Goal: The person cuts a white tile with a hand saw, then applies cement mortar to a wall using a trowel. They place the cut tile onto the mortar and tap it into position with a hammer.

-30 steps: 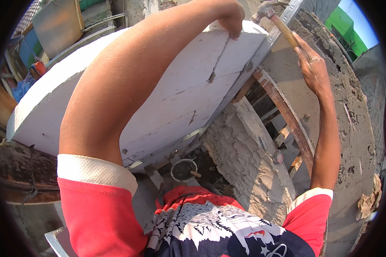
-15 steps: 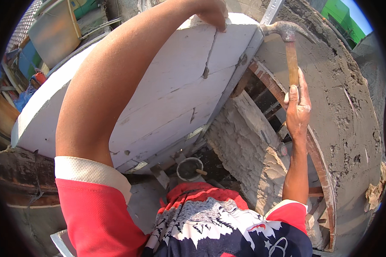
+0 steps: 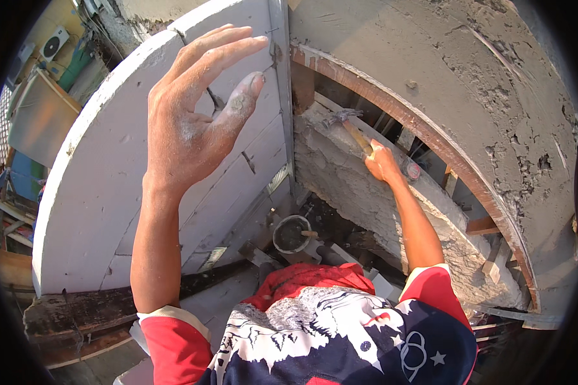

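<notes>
Wooden-handled hammer (image 3: 352, 128) gripped in right hand (image 3: 383, 163); dusty left hand (image 3: 192, 122) spread.

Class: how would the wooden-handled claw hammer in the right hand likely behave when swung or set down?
The wooden-handled claw hammer probably feels head-heavy, given its metal head on a slim shaft. It looks stiff. Laid on the rough curved concrete ledge, it might slide off.

No packages, labels, signs or screens show anywhere in view
</notes>
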Demonstrator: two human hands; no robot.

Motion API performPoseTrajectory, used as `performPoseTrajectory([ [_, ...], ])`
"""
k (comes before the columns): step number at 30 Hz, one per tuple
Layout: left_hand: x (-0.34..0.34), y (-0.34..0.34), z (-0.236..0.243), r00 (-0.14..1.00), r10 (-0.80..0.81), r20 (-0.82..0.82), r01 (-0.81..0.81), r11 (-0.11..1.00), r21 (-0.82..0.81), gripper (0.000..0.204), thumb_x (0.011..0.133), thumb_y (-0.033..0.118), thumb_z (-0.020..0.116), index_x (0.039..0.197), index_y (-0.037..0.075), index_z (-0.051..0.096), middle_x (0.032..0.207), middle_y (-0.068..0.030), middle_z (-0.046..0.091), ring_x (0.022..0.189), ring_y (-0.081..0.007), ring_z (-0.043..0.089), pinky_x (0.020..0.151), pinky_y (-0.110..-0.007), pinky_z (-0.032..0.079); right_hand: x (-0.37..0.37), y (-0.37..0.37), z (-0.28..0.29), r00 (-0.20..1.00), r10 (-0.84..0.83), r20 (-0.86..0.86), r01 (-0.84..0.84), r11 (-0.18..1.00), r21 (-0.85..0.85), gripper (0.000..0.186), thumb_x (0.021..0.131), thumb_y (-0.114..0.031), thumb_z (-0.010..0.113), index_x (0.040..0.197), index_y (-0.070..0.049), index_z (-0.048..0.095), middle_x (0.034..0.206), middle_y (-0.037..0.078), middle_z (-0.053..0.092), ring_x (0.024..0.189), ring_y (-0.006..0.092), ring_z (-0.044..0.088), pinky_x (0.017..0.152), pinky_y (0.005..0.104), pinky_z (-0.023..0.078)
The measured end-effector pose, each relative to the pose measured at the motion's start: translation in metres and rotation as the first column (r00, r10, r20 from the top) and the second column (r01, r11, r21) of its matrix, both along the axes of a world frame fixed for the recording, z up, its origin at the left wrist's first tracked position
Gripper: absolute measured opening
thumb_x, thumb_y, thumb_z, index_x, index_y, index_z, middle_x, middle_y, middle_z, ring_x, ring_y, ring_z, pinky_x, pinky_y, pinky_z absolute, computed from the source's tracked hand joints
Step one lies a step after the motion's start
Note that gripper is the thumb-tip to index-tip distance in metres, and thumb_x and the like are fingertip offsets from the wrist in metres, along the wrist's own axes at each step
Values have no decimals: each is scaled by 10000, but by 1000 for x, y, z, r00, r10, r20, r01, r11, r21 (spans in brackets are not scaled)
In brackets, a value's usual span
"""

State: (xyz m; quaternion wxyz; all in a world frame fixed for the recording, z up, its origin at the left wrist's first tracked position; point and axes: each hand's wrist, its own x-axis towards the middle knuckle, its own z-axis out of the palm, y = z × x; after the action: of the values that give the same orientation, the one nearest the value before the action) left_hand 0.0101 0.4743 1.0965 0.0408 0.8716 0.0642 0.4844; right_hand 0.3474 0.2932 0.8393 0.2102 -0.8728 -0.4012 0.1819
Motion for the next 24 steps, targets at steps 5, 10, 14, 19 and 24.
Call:
performPoseTrajectory([
  [5, -29, -29, -136, 995, -97, 0, 65, 671, -738, 280, 1003, 77, 684, 1271, 15, 738, 1292, -160, 734, 1300, -266, 641, 1160, -447, 455, 35, 11, -58, 961, 49, 270, 8, 978, -209, 520, 1012, -321, 626, 1485, -122, 542, 1402, 295, 608, 1331, 481, 565, 1103, 532, 482],
  [10, -85, -63, -316, 983, 154, -101, -108, 37, -993, 290, 1076, 169, 638, 1308, 10, 708, 1251, -119, 731, 1161, -198, 686, 1051, -351, 513, 31, 8, -61, 870, 174, 462, -92, 976, -196, 555, 1019, -293, 624, 1540, -140, 513, 1542, 266, 486, 1431, 473, 464, 1150, 533, 436],
  [14, -116, -113, -468, 913, 383, -141, 22, -391, -920, 308, 1079, 198, 643, 1340, 40, 685, 1224, -108, 733, 1073, -173, 695, 972, -331, 541, -6, 4, -30, 788, 144, 598, -168, 986, -16, 533, 986, -261, 690, 1478, -92, 573, 1365, 232, 572, 1205, 438, 568, 1015, 534, 480],
  [19, -134, -182, -684, 816, 475, -330, 146, -722, -676, 344, 1068, 244, 664, 1362, 67, 657, 1233, -106, 720, 1044, -171, 699, 927, -308, 541, -131, -29, -122, 899, 438, -8, -414, 855, 312, 454, 951, -163, 719, 1386, -79, 618, 1203, 187, 655, 1079, 414, 645, 938, 487, 527],
  [24, -176, -275, -954, 811, 351, -468, -404, -244, -882, 469, 1020, 213, 697, 1453, 82, 576, 1271, -118, 702, 1059, -220, 700, 908, -345, 547, -163, -63, -464, 836, 507, -211, -546, 811, -211, 577, 977, -282, 657, 1480, -54, 490, 1330, 265, 601, 1248, 472, 591, 1019, 548, 520],
])
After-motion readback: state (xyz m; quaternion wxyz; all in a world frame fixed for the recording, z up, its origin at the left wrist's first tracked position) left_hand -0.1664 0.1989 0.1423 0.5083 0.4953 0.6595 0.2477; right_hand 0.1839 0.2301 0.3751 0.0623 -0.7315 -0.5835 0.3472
